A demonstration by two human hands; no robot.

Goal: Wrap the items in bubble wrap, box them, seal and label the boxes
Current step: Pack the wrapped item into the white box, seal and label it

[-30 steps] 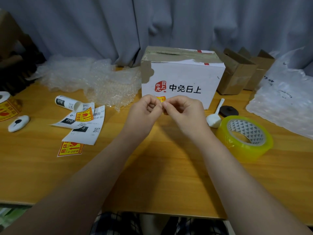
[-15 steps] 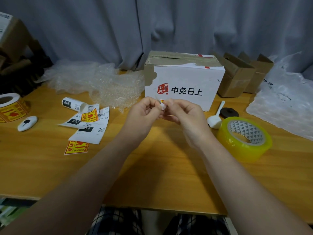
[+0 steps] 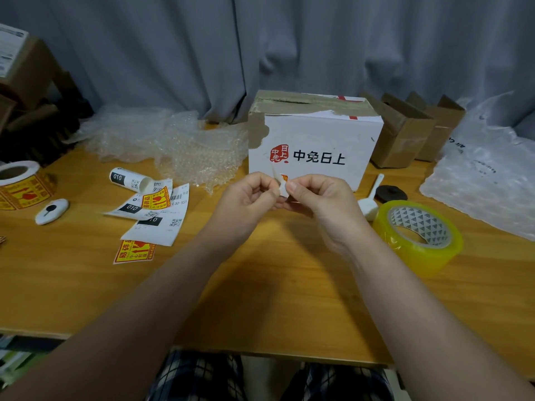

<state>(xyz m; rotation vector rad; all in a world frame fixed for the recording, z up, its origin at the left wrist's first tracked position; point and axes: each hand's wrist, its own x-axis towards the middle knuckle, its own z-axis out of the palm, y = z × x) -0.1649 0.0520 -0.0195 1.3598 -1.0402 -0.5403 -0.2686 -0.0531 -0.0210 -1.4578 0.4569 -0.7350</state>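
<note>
- Grey pleated curtain [image 3: 289,53]: closes off the whole back of the room, right behind the table.
- Yellow-brown wooden table [image 3: 260,299]: carries everything, with a stretch of plain board between the person and the hands.
- White cardboard box with black characters and a red seal [image 3: 318,140]: stands at the far middle, brownish tape across its top, long side facing the person, straight beyond both hands.
- Crumpled clear bubble wrap [image 3: 179,146]: lies just beside the box's left end.
- Yellow roll of clear packing tape [image 3: 417,253]: lies flat near the right forearm, on its outer side.
- Left hand [image 3: 246,198] and right hand [image 3: 321,198]: meet above the table, each pinching an edge of the same slip, about equally near the box front.
- Small white slip with a yellow-and-red corner [image 3: 283,186]: held upright between the thumbs. Probably a warning label coming off its backing, and likely needs only a short push forward onto the box face.
</note>
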